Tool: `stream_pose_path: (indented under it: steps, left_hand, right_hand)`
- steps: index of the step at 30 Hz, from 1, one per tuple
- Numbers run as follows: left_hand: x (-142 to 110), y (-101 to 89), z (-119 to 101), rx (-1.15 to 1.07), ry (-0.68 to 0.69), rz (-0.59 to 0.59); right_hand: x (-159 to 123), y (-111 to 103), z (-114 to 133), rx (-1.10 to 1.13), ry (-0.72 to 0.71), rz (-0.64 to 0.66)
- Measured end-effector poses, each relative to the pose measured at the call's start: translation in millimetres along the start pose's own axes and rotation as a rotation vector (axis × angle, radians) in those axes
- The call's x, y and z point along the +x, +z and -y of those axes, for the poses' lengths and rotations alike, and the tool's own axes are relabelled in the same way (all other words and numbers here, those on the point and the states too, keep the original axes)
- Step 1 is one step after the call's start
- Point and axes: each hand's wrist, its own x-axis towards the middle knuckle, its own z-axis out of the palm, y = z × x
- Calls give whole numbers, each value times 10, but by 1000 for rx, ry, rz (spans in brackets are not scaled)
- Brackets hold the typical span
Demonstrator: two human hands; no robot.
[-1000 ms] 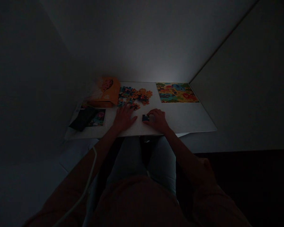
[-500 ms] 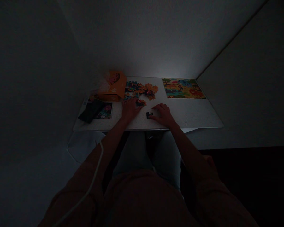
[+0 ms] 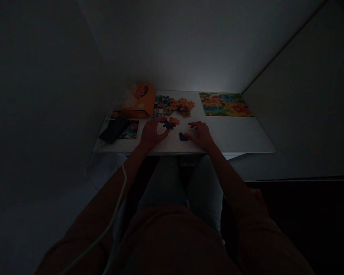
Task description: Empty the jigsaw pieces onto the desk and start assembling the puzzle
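Note:
In the dim head view, a small cluster of joined puzzle pieces (image 3: 171, 123), orange and dark blue, lies on the white table (image 3: 232, 135). My left hand (image 3: 152, 133) is at its left side, thumb and fingers spread apart around it. A small dark squarish thing (image 3: 183, 136) lies just right of there, too dark to make out its kind. My right hand (image 3: 201, 135) is open beside it, its thumb tip at the thing's right edge. Behind both hands spreads a heap of loose puzzle pieces (image 3: 184, 107), orange and blue.
An orange box (image 3: 146, 100) stands at the back left. Before it, a black pouch-like thing (image 3: 114, 129) covers part of a dark picture card (image 3: 132, 130). A colourful animal picture sheet (image 3: 226, 104) lies at the back right. A pale cable (image 3: 120, 193) runs by my left arm.
My left hand has drawn back left and its fingers have spread, showing more of the puzzle cluster. My right hand stays by the small dark thing. The view has shifted slightly.

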Motion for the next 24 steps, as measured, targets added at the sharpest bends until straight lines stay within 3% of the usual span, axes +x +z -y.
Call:
stream_pose_path:
  steps: [3, 11, 17, 21, 24]
  left_hand:
    - [7, 32, -39, -12, -7, 38]
    - [131, 463, -225, -67, 152, 189]
    - [200, 487, -285, -52, 163, 260]
    - [201, 433, -374, -15, 78, 256]
    - [185, 418, -487, 108, -35, 304]
  right_hand:
    - [-12, -8, 20, 36, -36, -10]
    - [-34, -43, 21, 131, -156, 10]
    - [4, -16, -51, 189, -105, 1]
    - [9, -2, -51, 194, -38, -125]
    - [-7, -56, -120, 148, 93, -276]
